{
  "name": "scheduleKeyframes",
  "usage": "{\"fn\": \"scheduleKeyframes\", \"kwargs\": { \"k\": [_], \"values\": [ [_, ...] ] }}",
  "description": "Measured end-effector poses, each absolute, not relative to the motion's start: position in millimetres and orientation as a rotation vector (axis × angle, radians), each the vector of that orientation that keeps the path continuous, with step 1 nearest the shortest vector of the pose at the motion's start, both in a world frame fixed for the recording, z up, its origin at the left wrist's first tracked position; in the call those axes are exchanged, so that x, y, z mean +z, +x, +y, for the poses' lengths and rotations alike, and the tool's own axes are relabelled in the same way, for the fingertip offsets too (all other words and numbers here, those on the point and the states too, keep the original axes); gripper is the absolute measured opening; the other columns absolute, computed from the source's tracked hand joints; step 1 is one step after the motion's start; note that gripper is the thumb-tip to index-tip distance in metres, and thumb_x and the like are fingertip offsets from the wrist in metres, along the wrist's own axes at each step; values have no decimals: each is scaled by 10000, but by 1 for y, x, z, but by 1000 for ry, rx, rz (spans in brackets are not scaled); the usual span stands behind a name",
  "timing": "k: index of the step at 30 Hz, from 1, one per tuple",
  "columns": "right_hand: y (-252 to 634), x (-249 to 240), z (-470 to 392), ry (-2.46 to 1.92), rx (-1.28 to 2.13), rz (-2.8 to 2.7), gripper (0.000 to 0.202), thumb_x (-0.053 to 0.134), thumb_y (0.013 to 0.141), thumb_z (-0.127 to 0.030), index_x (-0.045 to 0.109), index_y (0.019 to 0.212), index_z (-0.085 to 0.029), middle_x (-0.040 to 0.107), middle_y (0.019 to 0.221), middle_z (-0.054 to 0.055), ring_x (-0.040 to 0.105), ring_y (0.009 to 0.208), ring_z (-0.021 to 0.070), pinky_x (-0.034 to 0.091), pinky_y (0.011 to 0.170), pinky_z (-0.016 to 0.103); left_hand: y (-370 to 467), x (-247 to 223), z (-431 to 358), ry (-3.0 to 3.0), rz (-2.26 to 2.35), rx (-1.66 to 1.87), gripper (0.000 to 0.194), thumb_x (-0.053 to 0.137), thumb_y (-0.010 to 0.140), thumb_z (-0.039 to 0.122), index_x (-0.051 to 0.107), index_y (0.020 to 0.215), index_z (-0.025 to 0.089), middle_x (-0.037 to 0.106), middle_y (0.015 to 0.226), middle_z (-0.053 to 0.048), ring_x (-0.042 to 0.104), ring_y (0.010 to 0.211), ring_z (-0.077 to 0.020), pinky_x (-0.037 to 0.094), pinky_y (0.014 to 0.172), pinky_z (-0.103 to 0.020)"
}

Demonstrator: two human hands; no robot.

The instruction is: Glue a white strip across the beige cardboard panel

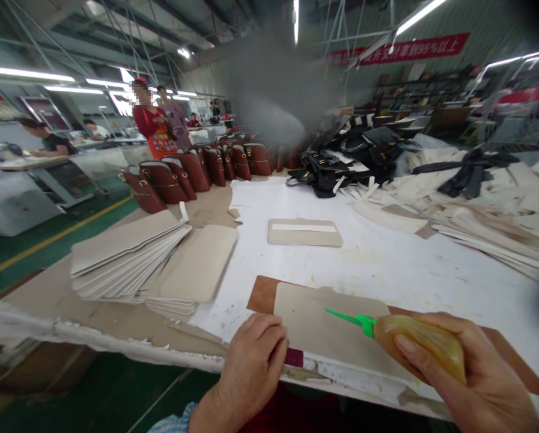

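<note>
- Glue bottle (425,343): soft, translucent, filled with amber-yellow liquid; green nozzle (350,319) points left, its tip over the beige panel (327,328).
- Beige panel lies flat at the near edge of the worktop (386,264), on top of a brown board (262,294) whose corner shows at the left.
- Second beige panel with a white strip (304,232) lies further back, mid-worktop, well apart from the near one.
- Left of it: two fanned stacks of beige panels (129,258), on brown paper.
- Far left rear: row of brown handbags (192,168) standing upright. Centre rear: heap of black bags (341,156). Right: spread of cream and white cut pieces (476,210).
- Background: several people at other benches; a person in red (154,129) stands behind the brown handbags.
- Nothing lies between the hands and the near panel.
- Right hand (481,379): fingers closed round the glue bottle, thumb on top of the body.
- Left hand (251,367): fingers curled, tips pressing down on the near left edge of the beige panel; holds nothing.
</note>
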State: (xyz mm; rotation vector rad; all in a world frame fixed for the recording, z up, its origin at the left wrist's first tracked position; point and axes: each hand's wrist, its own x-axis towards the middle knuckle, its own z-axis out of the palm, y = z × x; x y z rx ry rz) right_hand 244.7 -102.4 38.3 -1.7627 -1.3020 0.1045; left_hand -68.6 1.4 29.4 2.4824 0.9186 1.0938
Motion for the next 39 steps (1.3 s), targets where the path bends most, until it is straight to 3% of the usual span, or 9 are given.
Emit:
{"fn": "scheduleKeyframes", "kwargs": {
  "k": [6,11,22,28,35,39],
  "values": [
    [227,45,-80,-1708,127,-1524,427,666,965,-727,642,1132,-335,736,1014,-17,720,760,243,621,580,302,-69,16,2,2480,1025,1080,160,560,980,98,661,1058,196,689,1085,-79,655,968,-276,591,853,-480],
    [208,51,-65,-1597,164,-1667,312,661,1031,-607,620,1134,-315,717,969,-20,712,718,204,598,552,243,-65,19,1,2485,1017,1082,149,554,976,91,656,1032,183,680,1057,-81,644,942,-276,599,823,-484],
    [189,55,-50,-1510,158,-1829,289,586,1103,-584,573,1161,-302,638,999,-19,659,787,187,552,634,260,-62,20,1,2508,1028,1076,155,563,957,82,669,1023,173,690,1019,-81,653,912,-282,629,795,-505],
    [185,68,-53,-1632,189,-1802,386,460,1123,-681,551,1170,-308,598,1027,-21,640,802,212,509,678,334,-63,20,1,2498,1033,1092,147,567,949,88,673,1007,170,690,1012,-84,651,902,-283,627,783,-505],
    [193,74,-60,-1643,311,-1759,355,543,1091,-668,581,1093,-315,638,870,-49,649,709,225,519,733,355,-62,21,1,2492,1044,1083,148,561,950,89,676,994,171,691,1004,-79,651,914,-276,624,804,-494],
    [189,72,-60,-1620,336,-1773,344,552,1088,-649,587,1095,-306,638,893,-25,644,721,235,518,707,362,-63,22,0,2502,1046,1071,151,556,951,89,677,988,172,694,1003,-83,650,904,-277,621,785,-486]
  ]
}}
